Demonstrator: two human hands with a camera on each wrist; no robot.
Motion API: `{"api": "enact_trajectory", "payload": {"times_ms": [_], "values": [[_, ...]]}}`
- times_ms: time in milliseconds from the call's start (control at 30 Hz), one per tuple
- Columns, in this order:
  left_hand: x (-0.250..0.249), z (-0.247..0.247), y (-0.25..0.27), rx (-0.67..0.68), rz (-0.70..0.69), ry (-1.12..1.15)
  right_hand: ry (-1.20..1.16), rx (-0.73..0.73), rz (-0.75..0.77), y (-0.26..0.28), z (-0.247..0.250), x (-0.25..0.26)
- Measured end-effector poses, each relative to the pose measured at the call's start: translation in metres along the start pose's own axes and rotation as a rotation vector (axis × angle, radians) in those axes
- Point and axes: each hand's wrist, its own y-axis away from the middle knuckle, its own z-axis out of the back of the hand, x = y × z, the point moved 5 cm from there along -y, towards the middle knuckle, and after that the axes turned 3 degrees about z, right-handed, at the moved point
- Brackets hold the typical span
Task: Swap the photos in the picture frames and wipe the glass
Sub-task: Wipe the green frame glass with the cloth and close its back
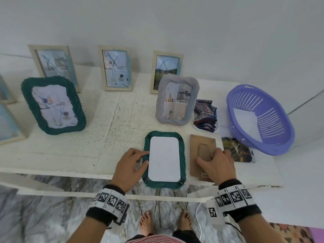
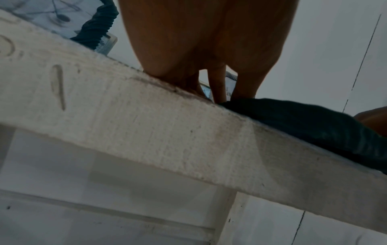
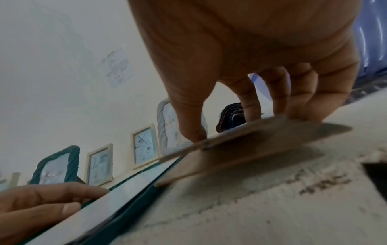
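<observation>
Green woven frame [image 1: 164,159] face-down, white photo back showing; left hand [image 1: 130,166] flat, steadying its edge; right hand [image 1: 216,165] grasps cardboard backing [image 1: 195,148].

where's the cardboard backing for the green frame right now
In the head view the cardboard backing lies on the table's front right, just right of the face-down green frame, under the right hand.

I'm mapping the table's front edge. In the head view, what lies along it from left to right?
Left hand → face-down dark green woven frame → brown cardboard backing board under right hand → loose dark landscape photo → purple slotted plastic basket.
</observation>
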Motion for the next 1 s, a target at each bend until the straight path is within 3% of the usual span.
{"api": "enact_trajectory", "payload": {"times_ms": [167,467,1000], "values": [[0.001,-0.001,0.001,-0.001,-0.006,0.001,-0.079,-0.083,0.083,0.017,0.007,0.03],[0.003,-0.002,-0.001,-0.019,-0.031,-0.025,0.089,0.019,0.305,0.041,-0.03,0.106],[0.002,-0.003,0.0,-0.024,-0.06,-0.038,0.085,0.032,0.342,0.039,-0.051,0.11]]}}
